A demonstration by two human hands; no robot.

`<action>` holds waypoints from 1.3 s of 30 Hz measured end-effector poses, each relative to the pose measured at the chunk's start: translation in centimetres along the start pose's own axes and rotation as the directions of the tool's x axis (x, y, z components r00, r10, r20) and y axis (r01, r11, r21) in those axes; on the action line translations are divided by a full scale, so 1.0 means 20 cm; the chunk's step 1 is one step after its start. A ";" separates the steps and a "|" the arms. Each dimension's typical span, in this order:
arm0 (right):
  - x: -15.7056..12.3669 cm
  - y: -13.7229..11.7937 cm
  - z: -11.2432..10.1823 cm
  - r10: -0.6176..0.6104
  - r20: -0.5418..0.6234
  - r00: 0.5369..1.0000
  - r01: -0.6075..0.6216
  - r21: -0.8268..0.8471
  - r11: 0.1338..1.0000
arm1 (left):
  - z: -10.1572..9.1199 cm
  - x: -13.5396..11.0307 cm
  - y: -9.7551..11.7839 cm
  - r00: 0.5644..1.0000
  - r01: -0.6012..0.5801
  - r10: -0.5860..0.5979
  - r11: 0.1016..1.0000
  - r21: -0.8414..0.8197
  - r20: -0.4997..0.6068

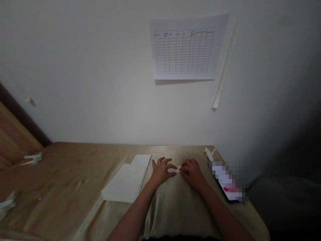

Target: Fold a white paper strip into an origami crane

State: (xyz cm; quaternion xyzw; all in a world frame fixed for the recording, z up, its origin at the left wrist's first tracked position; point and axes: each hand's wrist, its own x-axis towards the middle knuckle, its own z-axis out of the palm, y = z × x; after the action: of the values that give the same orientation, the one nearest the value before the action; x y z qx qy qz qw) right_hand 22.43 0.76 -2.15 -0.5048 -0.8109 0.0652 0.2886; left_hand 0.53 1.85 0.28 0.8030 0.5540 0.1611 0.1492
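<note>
A small white piece of folded paper lies on the beige cloth-covered table between my two hands. My left hand pinches its left end with thumb and forefinger, the other fingers spread on the cloth. My right hand has its fingers curled and pressed on the paper's right end. Both forearms reach in from the bottom edge.
A lined white sheet lies left of my hands. A phone rests at the table's right edge, a small folded paper shape behind it. More paper shapes sit at far left. A printed table sheet hangs on the wall.
</note>
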 end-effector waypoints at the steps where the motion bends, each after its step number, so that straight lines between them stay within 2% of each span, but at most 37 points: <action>1: 0.00 0.00 0.00 -0.003 -0.002 1.000 0.003 -0.006 1.000 | 0.00 0.00 0.00 1.000 -0.001 0.001 1.000 -0.001 -0.003; 16: 0.02 -0.01 0.02 -0.016 -0.054 0.998 0.013 -0.052 0.999 | 0.02 0.00 0.03 0.995 -0.057 0.056 0.998 -0.010 -0.079; 18: 0.02 -0.02 0.01 -0.011 -0.080 0.997 0.006 -0.057 0.998 | 0.02 0.00 0.04 0.990 -0.041 0.037 0.999 -0.029 -0.138; 21: 0.02 -0.02 0.01 0.020 -0.189 0.982 -0.026 -0.030 0.999 | 0.02 0.00 0.05 0.955 -0.027 0.003 0.997 -0.078 -0.295; 25: 0.03 0.00 0.03 0.111 -0.397 0.911 -0.066 0.124 0.990 | 0.04 0.00 0.05 0.875 -0.079 -0.001 0.986 -0.145 -0.484; 28: 0.03 0.00 0.05 0.181 -0.479 0.859 -0.045 0.282 0.958 | 0.07 0.01 0.04 0.828 -0.161 0.038 0.972 -0.173 -0.560; 32: 0.04 -0.03 0.05 0.243 -0.467 0.850 -0.012 0.445 0.896 | 0.11 0.01 0.07 0.820 -0.221 0.071 0.955 -0.199 -0.568; 39: 0.03 -0.06 0.06 0.388 -0.332 0.860 -0.090 0.648 0.756 | 0.14 0.01 0.11 0.844 -0.197 0.045 0.953 -0.231 -0.534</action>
State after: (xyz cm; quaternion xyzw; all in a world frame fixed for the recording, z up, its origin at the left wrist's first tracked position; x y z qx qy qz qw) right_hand 20.52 0.98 -2.42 -0.4869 -0.5827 0.2436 0.6033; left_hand 3.61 1.13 -1.33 0.7335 0.4934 0.4581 0.0933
